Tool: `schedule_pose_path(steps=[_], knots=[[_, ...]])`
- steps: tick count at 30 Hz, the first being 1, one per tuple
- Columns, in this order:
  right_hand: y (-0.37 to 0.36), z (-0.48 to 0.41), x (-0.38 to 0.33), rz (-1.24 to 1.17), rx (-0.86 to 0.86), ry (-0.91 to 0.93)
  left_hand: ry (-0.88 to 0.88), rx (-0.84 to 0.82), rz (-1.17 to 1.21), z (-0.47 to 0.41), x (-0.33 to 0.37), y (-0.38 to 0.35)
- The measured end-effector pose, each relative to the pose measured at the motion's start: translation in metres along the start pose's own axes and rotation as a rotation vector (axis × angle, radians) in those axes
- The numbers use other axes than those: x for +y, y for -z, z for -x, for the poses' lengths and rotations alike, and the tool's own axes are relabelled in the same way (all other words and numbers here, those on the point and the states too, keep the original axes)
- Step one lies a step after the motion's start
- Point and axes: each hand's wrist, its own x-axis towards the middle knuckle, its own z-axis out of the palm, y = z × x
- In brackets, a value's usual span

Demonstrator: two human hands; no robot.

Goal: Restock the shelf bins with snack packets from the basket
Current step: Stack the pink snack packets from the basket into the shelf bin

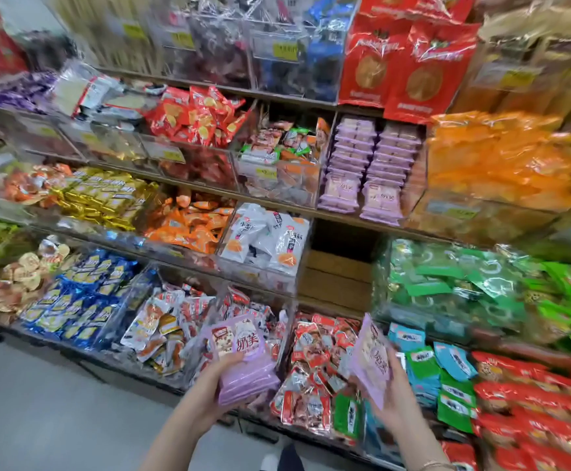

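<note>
The left grip is curled round a stack of purple packets, with the thumb across the top one. The right grip pinches a single purple packet held on edge. Both are near, low in front of the bottom shelf. The matching purple-packet bin sits farther off, two shelves up and right of centre, and already holds two stacks. I'd lift the stack level and lay it on those stacks the same way round rather than drop it in. The packet fronts carry large red Chinese characters. The yellow price tags are too blurred to read. The basket is out of sight.
</note>
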Motion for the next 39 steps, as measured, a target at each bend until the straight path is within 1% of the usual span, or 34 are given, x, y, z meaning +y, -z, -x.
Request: schedule_pose_path(steps=[2,3,5,6,9,12,15,19,22,26,28,33,37,39], knots=[[-0.015,-0.023,-0.016,-0.146,-0.049,-0.048,-0.036,0.004,-0.009,-0.018,0.028,-0.011],[-0.022,-0.033,-0.023,-0.18,-0.064,-0.07,-0.051,0.004,-0.014,-0.026,0.041,-0.016],[-0.035,-0.052,-0.037,-0.126,-0.1,-0.104,-0.075,-0.003,-0.029,-0.044,0.065,-0.026],[-0.039,-0.062,-0.043,-0.077,-0.105,-0.086,-0.088,-0.005,-0.035,-0.053,0.076,-0.03],[-0.054,-0.089,-0.063,0.028,-0.131,0.053,-0.106,-0.029,-0.053,-0.074,0.104,-0.042],[-0.076,-0.111,-0.092,0.158,-0.106,0.162,-0.122,-0.061,-0.077,-0.091,0.131,-0.054],[-0.099,-0.127,-0.125,0.235,-0.091,0.261,-0.16,-0.082,-0.096,-0.104,0.156,-0.063],[-0.136,-0.141,-0.175,0.312,0.012,0.415,-0.199,-0.112,-0.086,-0.119,0.187,-0.074],[-0.169,-0.151,-0.208,0.396,0.087,0.528,-0.199,-0.139,-0.141,-0.127,0.21,-0.08],[-0.207,-0.172,-0.232,0.55,0.263,0.669,-0.171,-0.182,-0.203,-0.139,0.232,-0.084],[-0.217,-0.188,-0.235,0.631,0.336,0.695,-0.17,-0.204,-0.201,-0.143,0.236,-0.085],[-0.224,-0.216,-0.228,0.863,0.466,0.687,-0.148,-0.268,-0.192,-0.156,0.24,-0.081],[-0.22,-0.218,-0.223,1.116,0.576,0.792,-0.131,-0.299,-0.205,-0.165,0.241,-0.082],[-0.213,-0.218,-0.224,1.213,0.594,0.76,-0.127,-0.308,-0.199,-0.168,0.241,-0.084]])
